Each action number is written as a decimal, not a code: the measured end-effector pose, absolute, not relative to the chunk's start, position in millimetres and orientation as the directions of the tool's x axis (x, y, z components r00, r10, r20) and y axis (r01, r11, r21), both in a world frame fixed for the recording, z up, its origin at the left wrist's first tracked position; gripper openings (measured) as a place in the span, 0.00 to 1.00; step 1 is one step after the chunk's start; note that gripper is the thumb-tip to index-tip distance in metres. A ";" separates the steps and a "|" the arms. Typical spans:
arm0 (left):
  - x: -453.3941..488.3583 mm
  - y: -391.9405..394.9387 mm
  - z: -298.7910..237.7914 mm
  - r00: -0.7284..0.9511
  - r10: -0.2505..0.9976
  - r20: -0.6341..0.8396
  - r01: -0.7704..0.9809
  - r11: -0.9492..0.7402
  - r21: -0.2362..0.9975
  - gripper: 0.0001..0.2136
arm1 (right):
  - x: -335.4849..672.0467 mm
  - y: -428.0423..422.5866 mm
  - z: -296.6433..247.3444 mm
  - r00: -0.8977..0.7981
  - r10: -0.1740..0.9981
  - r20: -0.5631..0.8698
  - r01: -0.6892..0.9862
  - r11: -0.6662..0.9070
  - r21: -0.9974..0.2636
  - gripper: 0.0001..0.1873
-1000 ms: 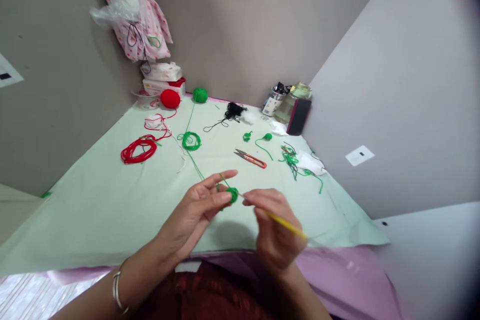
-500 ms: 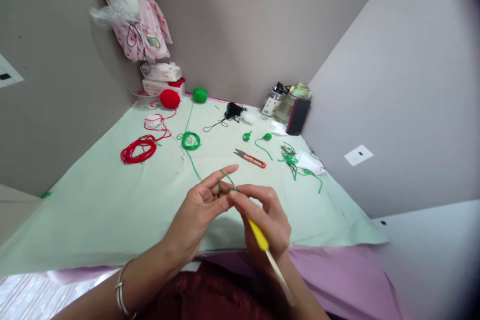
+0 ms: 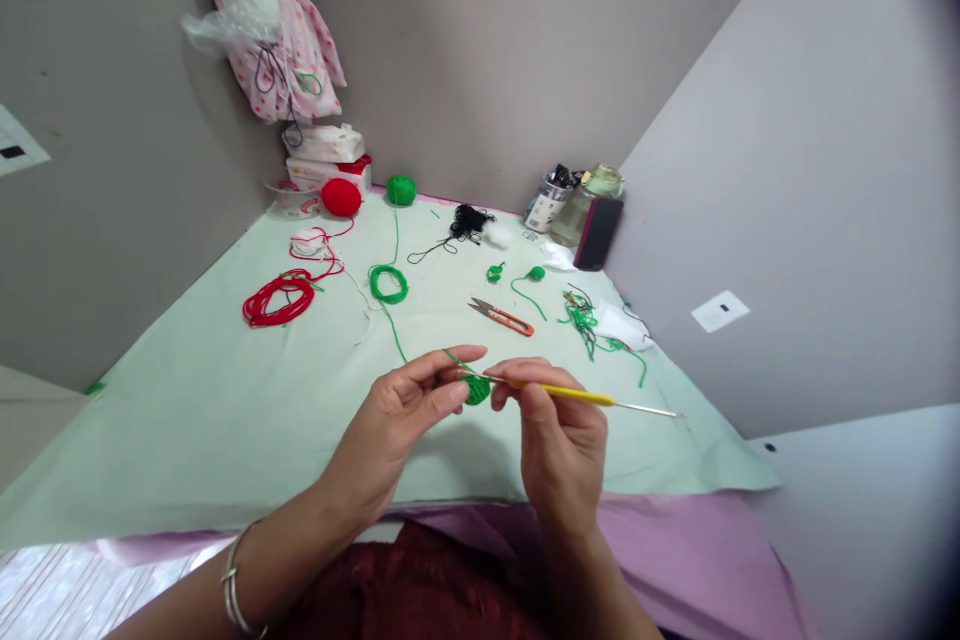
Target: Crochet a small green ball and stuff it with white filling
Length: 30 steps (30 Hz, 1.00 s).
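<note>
Between the thumb and fingers of my left hand (image 3: 401,415) is a small round green crochet piece (image 3: 477,389), with green yarn looped over the forefinger. My right hand (image 3: 564,440) grips a crochet hook (image 3: 574,393) by its yellow handle; the metal tip meets the top of the piece. The hook's bare shaft points out to the right. From my left hand the working yarn (image 3: 395,333) leads back to a loose green coil (image 3: 388,285) and on to a green yarn ball (image 3: 401,190) by the wall.
Orange-handled thread snips (image 3: 502,317) lie beyond my hands. Red yarn loops (image 3: 279,301) and a red ball (image 3: 341,197) are on the left. Farther back is black yarn (image 3: 466,222); to the right, green scraps (image 3: 580,312) and a phone (image 3: 598,233) leaning on a jar.
My right hand has shifted right and turned the hook from slanting toward me to nearly level. The green piece now shows between my hands. The green coil has slid slightly right.
</note>
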State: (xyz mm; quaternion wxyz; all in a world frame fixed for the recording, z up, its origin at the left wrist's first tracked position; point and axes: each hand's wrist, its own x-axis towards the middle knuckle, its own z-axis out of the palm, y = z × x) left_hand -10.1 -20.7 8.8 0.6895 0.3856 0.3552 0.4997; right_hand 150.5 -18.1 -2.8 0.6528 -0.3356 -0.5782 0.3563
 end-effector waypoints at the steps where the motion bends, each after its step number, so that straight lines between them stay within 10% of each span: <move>1: -10.3 -20.8 9.1 0.235 0.967 -0.103 -0.410 0.194 0.891 0.13 | 151.2 -17.9 -2.9 0.082 0.864 0.497 -0.101 0.503 -0.858 0.10; 13: -12.5 -18.8 10.3 0.141 0.989 -0.052 -0.346 0.099 0.933 0.12 | 156.6 -24.7 3.0 0.042 0.838 0.544 -0.037 0.545 -0.837 0.12; 22: -9.8 -19.2 9.6 0.004 0.974 0.227 -0.051 -0.226 0.973 0.12 | 155.0 -30.3 -0.7 -0.129 0.575 0.808 0.355 0.788 -0.504 0.13; 30: -10.4 -17.1 10.8 -0.028 0.994 0.109 -0.120 -0.112 0.986 0.12 | 152.9 -33.8 -10.3 -0.295 0.392 0.871 0.622 0.771 -0.137 0.22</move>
